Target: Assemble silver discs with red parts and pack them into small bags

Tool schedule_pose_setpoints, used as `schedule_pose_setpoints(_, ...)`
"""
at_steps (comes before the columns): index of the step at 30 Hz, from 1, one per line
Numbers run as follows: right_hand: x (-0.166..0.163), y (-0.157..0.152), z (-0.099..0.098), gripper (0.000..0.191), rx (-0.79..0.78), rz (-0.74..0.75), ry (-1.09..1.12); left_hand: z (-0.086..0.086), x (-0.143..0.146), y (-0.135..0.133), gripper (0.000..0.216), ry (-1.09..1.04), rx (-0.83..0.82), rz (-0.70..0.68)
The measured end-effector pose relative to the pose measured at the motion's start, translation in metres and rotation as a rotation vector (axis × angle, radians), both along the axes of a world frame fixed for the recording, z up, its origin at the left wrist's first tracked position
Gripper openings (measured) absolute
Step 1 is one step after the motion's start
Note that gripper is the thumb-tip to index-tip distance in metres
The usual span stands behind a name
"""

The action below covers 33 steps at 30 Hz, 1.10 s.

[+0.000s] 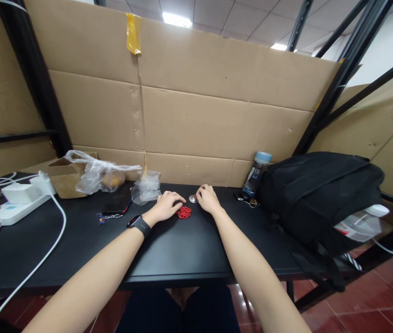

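Left hand (166,206) — fingers loosely bent, a gap to the thumb, which sits at the edge of the red bundle (184,213) on the black table (185,254). Right hand (208,199) curls at the silver disc (191,199) — pinching or not, I can't tell. Farther right: bottle (256,175), backpack (321,194).

Both grips (166,205) (208,199) palm-down, fingers (177,196) bent
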State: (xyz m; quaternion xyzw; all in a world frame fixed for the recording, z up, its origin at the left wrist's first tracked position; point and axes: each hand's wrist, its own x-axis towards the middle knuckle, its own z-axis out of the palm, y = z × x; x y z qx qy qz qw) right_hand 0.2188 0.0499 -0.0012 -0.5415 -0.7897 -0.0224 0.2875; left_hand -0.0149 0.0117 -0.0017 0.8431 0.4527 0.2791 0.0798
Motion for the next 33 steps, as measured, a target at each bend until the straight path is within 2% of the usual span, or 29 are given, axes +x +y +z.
schedule_pose_setpoints(3, 0.001, 0.003, -0.001, 0.02, -0.022, -0.022, 0.006, 0.001, 0.002, -0.002, 0.023, 0.008, 0.005, -0.025)
schedule_pose_setpoints(7, 0.013, 0.002, 0.007, 0.019, -0.162, -0.026, 0.002, 0.002, 0.002, -0.002, 0.022, 0.025, -0.008, -0.049)
schedule_pose_setpoints(11, 0.035, -0.004, 0.02, 0.043, -0.348, 0.036, -0.016, 0.002, 0.002, -0.002, 0.021, 0.024, -0.025, -0.036)
schedule_pose_setpoints(14, 0.048, -0.009, 0.029, 0.051, -0.442, 0.07, -0.033, 0.002, 0.005, -0.004, 0.022, 0.011, -0.006, -0.006)
schedule_pose_setpoints(22, 0.051, -0.015, 0.038, 0.049, -0.45, 0.069, -0.014, -0.004, 0.015, -0.007, 0.024, 0.054, -0.011, -0.007)
schedule_pose_setpoints(33, 0.054, -0.012, 0.035, 0.046, -0.424, 0.123, 0.017, 0.005, 0.017, -0.012, 0.012, -0.015, -0.001, 0.016)
